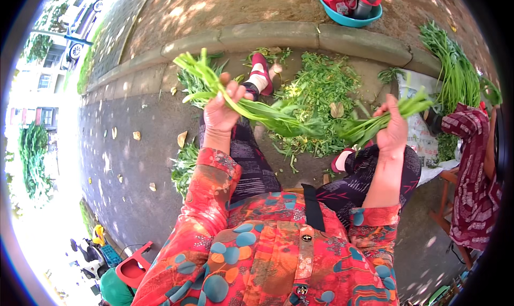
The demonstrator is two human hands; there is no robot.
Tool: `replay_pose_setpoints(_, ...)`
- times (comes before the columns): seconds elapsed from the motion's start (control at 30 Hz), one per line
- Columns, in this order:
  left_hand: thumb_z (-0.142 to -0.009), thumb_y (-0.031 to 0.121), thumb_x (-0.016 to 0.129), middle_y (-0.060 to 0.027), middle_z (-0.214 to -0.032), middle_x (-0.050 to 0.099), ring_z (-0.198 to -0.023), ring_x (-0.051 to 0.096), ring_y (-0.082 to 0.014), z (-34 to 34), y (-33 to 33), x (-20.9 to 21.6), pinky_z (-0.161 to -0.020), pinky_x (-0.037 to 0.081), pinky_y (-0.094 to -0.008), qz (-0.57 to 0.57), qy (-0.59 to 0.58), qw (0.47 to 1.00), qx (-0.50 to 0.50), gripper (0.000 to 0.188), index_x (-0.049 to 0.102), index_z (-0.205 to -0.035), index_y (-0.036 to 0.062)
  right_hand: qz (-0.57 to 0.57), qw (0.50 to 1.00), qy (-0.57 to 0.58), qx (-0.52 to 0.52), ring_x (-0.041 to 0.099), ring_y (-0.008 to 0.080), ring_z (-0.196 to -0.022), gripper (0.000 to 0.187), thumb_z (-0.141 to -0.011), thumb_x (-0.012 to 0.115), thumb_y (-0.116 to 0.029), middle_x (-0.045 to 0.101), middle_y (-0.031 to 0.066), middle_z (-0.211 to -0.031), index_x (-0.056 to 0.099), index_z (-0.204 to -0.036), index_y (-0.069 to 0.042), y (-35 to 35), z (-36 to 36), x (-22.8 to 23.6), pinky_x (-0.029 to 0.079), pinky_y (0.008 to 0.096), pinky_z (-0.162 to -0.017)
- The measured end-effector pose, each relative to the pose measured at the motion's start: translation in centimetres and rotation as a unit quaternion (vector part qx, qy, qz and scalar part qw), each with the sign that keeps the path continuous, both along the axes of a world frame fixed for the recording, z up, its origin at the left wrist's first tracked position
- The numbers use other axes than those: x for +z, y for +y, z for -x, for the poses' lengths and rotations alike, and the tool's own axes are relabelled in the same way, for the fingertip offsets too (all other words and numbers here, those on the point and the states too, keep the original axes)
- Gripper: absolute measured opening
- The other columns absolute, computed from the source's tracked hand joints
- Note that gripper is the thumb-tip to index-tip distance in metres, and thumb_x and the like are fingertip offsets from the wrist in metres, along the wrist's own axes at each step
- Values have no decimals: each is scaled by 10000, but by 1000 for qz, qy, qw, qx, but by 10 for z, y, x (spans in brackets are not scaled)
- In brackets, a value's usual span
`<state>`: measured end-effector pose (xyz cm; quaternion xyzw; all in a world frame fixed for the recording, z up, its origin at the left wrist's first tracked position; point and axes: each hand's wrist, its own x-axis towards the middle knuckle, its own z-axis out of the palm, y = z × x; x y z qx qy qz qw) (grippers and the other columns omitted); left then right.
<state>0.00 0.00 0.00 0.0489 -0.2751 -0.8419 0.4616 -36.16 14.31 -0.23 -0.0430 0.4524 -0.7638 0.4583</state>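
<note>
My left hand is closed round the stems of a few leafy greens, whose leaves trail to the right. On the other side, my right hand grips a bunch of green stalks, with cut ends pointing up to the right and leaves toward the middle. The two bunches are held apart above the ground. Beneath and between them lies a wide heap of loose leaves and trimmings, with a dry brown leaf on it. More greens lie beside my left leg.
A concrete kerb crosses beyond my feet. Past it stands a blue basin holding red items and a grey flask. At right, a large greens bundle lies by a white sack, near a person in patterned maroon trousers. A red stool is lower left.
</note>
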Motion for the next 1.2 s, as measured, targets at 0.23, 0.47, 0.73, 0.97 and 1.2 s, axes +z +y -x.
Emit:
replay_pose_setpoints(0.23,-781,87,685,-20,-823,567,-704,499,-123,75,31,0,-710,437,-262,-69,-278,958,-37,240,567,-989,72,-68,987,38,141,531,121,-545,176,-784,730,-121,582,31,-654,628,-888,-22,-12,-58,-6,420,245,-513)
replay_pose_setpoints(0.47,-762,79,686,25,-755,584,-665,497,-77,111,52,5,-617,389,-217,-31,-376,912,-165,197,647,-950,36,-54,973,18,225,547,112,-579,171,-804,720,-126,605,14,-727,626,-912,-33,-9,-81,-3,421,236,-512)
replay_pose_setpoints(0.73,-773,48,683,6,-915,648,-724,525,-72,115,50,5,-628,394,-214,16,-400,891,-214,339,625,-1106,28,-20,951,27,307,549,98,-662,173,-802,718,-110,625,4,-823,632,-934,-38,-6,-87,5,425,229,-557)
replay_pose_setpoints(0.97,-786,38,688,-32,-932,643,-740,560,-105,109,47,-7,-688,442,-237,-18,-390,904,-175,329,599,-1101,9,-79,951,-27,297,560,118,-666,207,-787,724,-107,628,25,-814,626,-949,-23,-9,-84,-4,433,243,-576)
replay_pose_setpoints(1.2,-829,120,689,-80,-841,635,-744,613,-189,93,37,-5,-692,505,-315,-122,-383,912,-84,232,598,-1002,-4,-93,939,-63,326,598,190,-630,209,-846,662,-136,582,56,-776,531,-985,-50,-8,-80,-2,493,301,-572)
